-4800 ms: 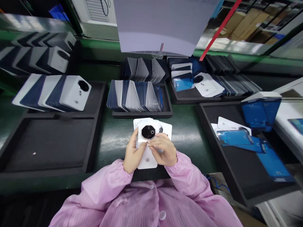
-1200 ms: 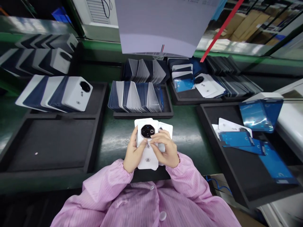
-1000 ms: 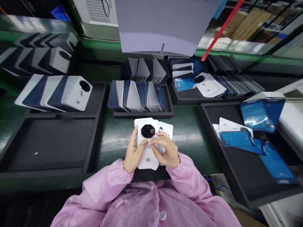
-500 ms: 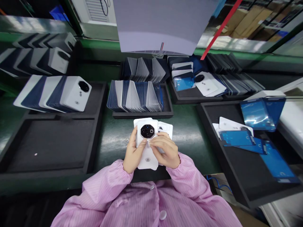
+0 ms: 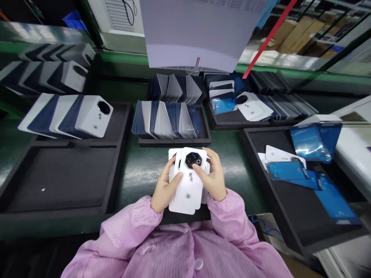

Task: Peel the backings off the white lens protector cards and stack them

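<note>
In front of my chest is a small fanned stack of white phone-shaped panels with rounded corners. The front panel point(image 5: 189, 185) shows a dark octagonal camera, small dark characters and a round mark. My left hand point(image 5: 164, 191) grips the stack by its left side, thumb on the front, fingers partly hidden behind. My right hand point(image 5: 214, 177) holds the front panel at its upper right, thumb at the camera's lower edge and fingers round the right side. Another panel point(image 5: 174, 206) shows at the lower left, behind the front one. How many are in the stack is hidden.
Fanned white and dark-blue panels point(image 5: 65, 116) lie in a black tray point(image 5: 65, 177) on the left. A middle tray point(image 5: 174, 142) holds upright rows. To the right, another tray point(image 5: 307, 216) carries blue film pieces point(image 5: 286, 170). A large paper sheet point(image 5: 199, 34) hangs ahead.
My right hand's fingers were pinched over the front panel's middle; now they hold its upper right side. The front panel has shifted right, fanning away from those behind it.
</note>
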{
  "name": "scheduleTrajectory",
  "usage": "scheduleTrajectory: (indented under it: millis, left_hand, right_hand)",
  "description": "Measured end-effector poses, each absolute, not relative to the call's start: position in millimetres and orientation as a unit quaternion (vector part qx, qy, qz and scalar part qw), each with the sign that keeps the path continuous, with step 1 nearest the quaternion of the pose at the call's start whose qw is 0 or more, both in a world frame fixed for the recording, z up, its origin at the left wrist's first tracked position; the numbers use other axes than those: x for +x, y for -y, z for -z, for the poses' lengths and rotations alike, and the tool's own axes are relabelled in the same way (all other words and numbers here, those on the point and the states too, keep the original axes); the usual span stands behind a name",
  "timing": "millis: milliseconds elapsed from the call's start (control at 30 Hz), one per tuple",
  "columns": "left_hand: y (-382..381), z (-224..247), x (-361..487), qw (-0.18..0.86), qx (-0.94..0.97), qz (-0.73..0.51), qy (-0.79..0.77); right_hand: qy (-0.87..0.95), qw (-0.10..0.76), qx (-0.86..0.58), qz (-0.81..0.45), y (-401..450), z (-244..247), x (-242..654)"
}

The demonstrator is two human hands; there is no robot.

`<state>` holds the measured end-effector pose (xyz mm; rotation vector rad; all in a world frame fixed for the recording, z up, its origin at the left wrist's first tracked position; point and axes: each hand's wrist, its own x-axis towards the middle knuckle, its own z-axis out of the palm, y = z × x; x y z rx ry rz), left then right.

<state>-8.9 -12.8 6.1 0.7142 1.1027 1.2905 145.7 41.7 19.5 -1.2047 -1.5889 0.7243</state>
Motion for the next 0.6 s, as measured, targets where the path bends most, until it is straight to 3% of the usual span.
scheduleTrajectory:
  millis: [133, 233, 300, 367, 467, 600]
  left_hand:
    - [10.6, -6.8, -10.9, 0.599, 0.286, -0.576, -0.477]
    - [9.5, -8.4, -12.7, 0.599, 0.252, -0.596, -0.472]
    - [9.2, -9.6, -13.4, 0.601, 0.233, -0.605, -0.468]
    - [8.9, -10.3, -13.6, 0.605, 0.223, -0.605, -0.467]
    - [8.8, -9.9, -13.3, 0.606, 0.236, -0.598, -0.469]
    - [10.1, -6.8, -11.7, 0.595, 0.279, -0.578, -0.484]
  right_hand:
    - [0.525, 0.635, -0.506, -0.254, -56.0, -17.8, 171.0]
    - [0.472, 0.67, -0.523, -0.233, -66.1, -15.7, 191.5]
    - [0.496, 0.62, -0.544, -0.271, -69.5, -11.6, 197.5]
    - [0.562, 0.519, -0.563, -0.312, -69.7, -5.5, 195.2]
    - [0.663, 0.392, -0.581, -0.262, -65.3, 1.5, 180.7]
    - [0.706, 0.417, -0.558, -0.129, -53.4, -5.2, 158.0]
